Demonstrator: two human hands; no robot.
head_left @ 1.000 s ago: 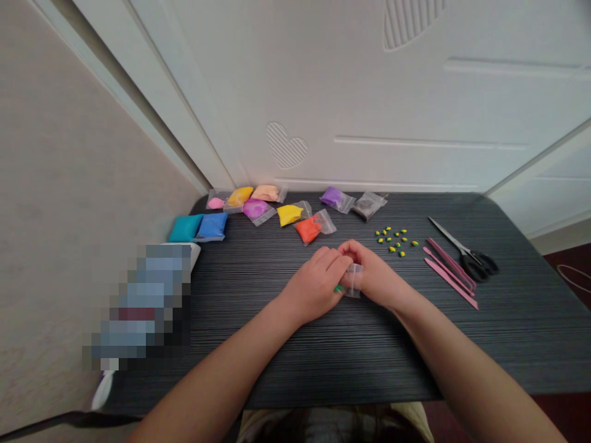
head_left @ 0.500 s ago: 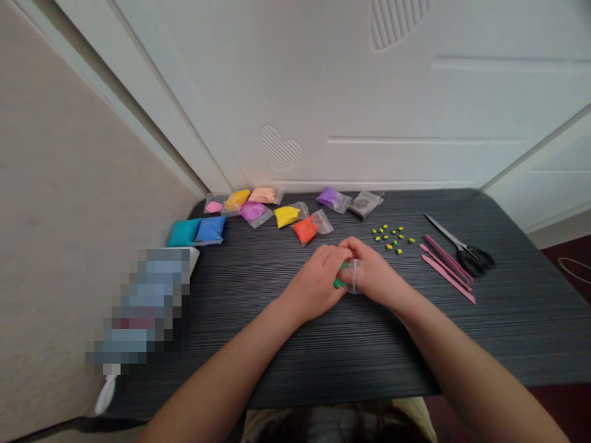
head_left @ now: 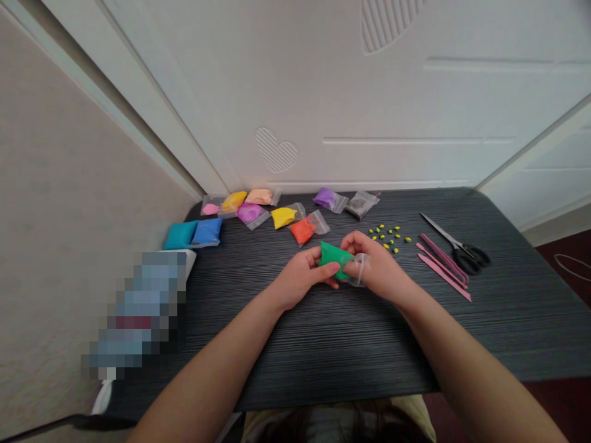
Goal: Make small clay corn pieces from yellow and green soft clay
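A lump of green clay [head_left: 335,258] in a small clear bag [head_left: 360,271] sits between both hands over the middle of the dark table [head_left: 323,344]. My left hand [head_left: 300,280] pinches the green clay from the left. My right hand [head_left: 376,267] grips the clear bag on the right side, fingers curled around it. Most of the green lump shows between the two thumbs.
Small bags of coloured clay lie along the far edge: teal [head_left: 181,234], blue [head_left: 206,232], yellow [head_left: 283,216], orange-red [head_left: 302,231], purple [head_left: 324,197]. Tiny yellow-green clay pieces [head_left: 388,238], pink modelling tools [head_left: 443,267] and scissors [head_left: 457,246] lie to the right. A pixelated object [head_left: 138,307] stands at left.
The green clay, nearly hidden between the hands a second ago, now shows as a large lump. My left hand has drawn back to the left with it while the right keeps the bag.
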